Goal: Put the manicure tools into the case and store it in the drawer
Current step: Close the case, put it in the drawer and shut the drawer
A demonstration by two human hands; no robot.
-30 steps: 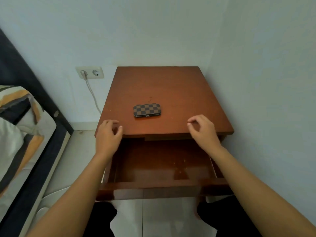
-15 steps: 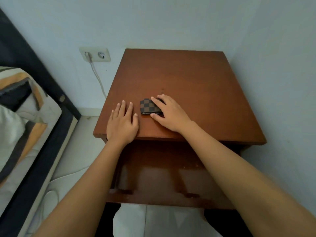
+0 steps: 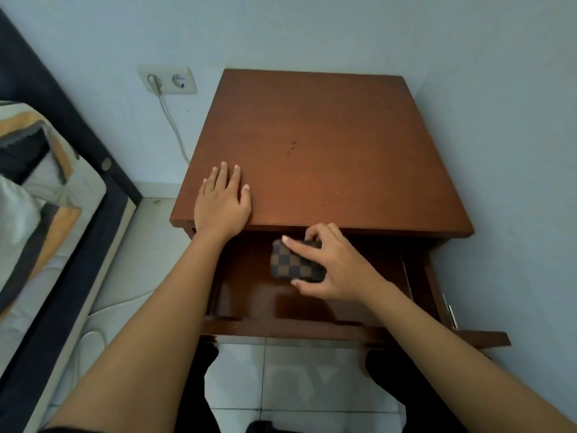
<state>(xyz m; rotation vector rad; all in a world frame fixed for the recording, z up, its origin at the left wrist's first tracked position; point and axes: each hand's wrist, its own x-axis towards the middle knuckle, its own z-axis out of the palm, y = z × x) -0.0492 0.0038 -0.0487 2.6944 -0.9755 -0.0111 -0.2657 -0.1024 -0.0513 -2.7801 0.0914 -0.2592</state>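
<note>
In the head view, the right hand [image 3: 335, 270] held the closed checkered manicure case [image 3: 293, 262] over the open drawer [image 3: 249, 295] of the wooden nightstand [image 3: 327, 151], fingers curled across its top and thumb under its near edge. Whether the case already touched the drawer floor could not be told. The left hand [image 3: 223, 204] lay flat and empty on the front left corner of the nightstand top, fingers spread, steadying the furniture.

The step in hand looked like setting the case down. To do it well, the case should go flat onto the drawer floor, clear of the front wall, and the fingers should let go only once it rests, so it does not slide on the glossy wood.

The drawer showed nothing else inside. No loose tools were visible, so they were presumably already in the case.
</note>
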